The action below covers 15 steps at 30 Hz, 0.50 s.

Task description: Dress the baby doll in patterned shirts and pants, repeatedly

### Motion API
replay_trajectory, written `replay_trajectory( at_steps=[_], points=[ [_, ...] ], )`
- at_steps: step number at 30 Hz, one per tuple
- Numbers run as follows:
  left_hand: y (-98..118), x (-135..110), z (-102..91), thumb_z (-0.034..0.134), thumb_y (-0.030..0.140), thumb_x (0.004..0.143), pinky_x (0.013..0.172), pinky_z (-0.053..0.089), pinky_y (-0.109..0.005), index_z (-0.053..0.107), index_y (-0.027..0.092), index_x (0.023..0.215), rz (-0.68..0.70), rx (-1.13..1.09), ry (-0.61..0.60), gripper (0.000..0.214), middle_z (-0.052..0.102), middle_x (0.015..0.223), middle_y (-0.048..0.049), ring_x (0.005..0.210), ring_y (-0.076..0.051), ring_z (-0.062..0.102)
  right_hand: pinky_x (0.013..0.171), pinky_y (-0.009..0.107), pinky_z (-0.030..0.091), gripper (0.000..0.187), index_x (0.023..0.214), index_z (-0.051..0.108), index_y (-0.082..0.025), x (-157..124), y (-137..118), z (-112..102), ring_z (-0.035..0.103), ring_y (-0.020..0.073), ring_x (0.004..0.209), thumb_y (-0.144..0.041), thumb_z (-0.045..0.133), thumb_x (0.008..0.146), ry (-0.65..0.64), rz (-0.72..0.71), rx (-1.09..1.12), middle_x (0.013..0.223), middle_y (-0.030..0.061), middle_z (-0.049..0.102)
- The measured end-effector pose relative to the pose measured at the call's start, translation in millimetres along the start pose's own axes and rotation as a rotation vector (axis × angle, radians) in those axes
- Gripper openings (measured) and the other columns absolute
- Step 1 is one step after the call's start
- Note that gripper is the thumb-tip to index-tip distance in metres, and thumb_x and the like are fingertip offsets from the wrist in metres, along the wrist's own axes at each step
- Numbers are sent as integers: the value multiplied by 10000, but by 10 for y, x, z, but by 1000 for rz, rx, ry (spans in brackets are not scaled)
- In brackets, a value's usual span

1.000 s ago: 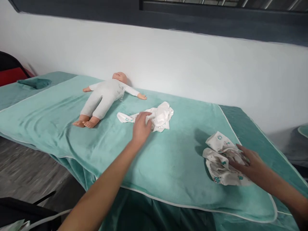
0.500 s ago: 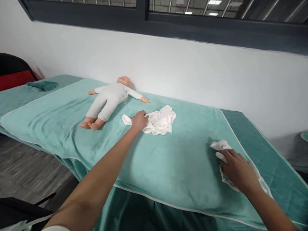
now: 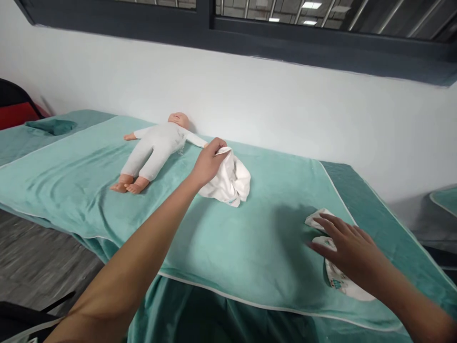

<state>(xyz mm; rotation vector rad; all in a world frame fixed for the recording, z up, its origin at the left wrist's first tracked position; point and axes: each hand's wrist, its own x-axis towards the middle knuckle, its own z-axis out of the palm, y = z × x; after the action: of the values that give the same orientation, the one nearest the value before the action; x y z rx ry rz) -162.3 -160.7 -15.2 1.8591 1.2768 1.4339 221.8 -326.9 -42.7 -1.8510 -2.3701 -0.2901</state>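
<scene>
My left hand (image 3: 211, 162) pinches the edge of a crumpled white baby garment (image 3: 231, 181) and lifts part of it off the green blanket (image 3: 250, 252). Its exact cut is lost in the folds. Over at the right, my right hand (image 3: 342, 243) has its fingers spread, with thumb and forefinger apart. Under that hand lies a white printed cloth item (image 3: 339, 281), partly covered by it. A baby doll (image 3: 157, 145) in a white suit rests on its back to the left, one arm reaching behind my left hand.
The blanket lies on a bed with a darker green cover (image 3: 378, 205). A white wall (image 3: 271, 105) and a dark window frame (image 3: 285, 43) stand behind. Dark green fabric (image 3: 52, 126) lies at the far left, near a black and red chair (image 3: 16, 107).
My left hand has raised the white garment from the blanket, moving slightly up and away. My right hand has let go of the printed cloth and its fingers have opened.
</scene>
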Motion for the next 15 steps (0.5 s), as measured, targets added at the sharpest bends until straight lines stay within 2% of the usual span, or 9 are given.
replay_trajectory(
  at_steps=[2, 5, 8, 10, 12, 15],
  points=[
    [261, 8, -88, 560, 316, 916, 719, 445, -266, 549, 231, 917, 63, -19, -60, 86, 579, 827, 15, 779, -151, 541, 985, 524, 543, 542, 1368, 581, -289, 241, -291, -235, 646, 361, 1225, -619, 487, 948, -5, -25, 205, 1456, 124, 597],
    [682, -48, -203, 563, 299, 918, 715, 476, -269, 575, 230, 947, 154, -13, -191, 75, 618, 867, 4, 798, -154, 576, 1038, 466, 518, 450, 1374, 553, -303, 685, -799, -560, 604, 298, 1281, -509, 540, 974, 116, -120, 549, 1465, 98, 578],
    [1059, -144, -295, 538, 198, 900, 754, 516, -279, 615, 230, 957, 255, 59, -241, 101, 657, 953, 0, 867, -159, 625, 1075, 441, 477, 466, 1362, 556, -277, 1106, -1249, -707, 566, 275, 1304, -430, 633, 928, 223, -244, 772, 1425, 84, 600],
    [1231, -198, -366, 507, 131, 887, 788, 530, -286, 626, 236, 966, 319, 101, -202, 178, 659, 987, 7, 905, -156, 644, 942, 411, 528, 395, 1262, 617, -252, 1323, -1446, -709, 646, 266, 1125, -429, 644, 910, 164, -225, 865, 1246, 64, 699],
    [1316, -223, -462, 497, 105, 889, 825, 532, -292, 623, 243, 980, 374, 125, -115, 208, 651, 1002, 13, 933, -152, 650, 801, 366, 527, 271, 1082, 681, -220, 1478, -1530, -685, 667, 238, 904, -423, 611, 917, 149, -160, 896, 996, 32, 742],
    [1301, -211, -629, 518, 145, 920, 884, 522, -314, 607, 242, 995, 365, 202, 75, 151, 647, 1005, 5, 968, -162, 640, 731, 321, 483, 230, 925, 699, -196, 1622, -1473, -693, 622, 199, 773, -395, 586, 908, 287, -82, 888, 832, 5, 709]
  ],
)
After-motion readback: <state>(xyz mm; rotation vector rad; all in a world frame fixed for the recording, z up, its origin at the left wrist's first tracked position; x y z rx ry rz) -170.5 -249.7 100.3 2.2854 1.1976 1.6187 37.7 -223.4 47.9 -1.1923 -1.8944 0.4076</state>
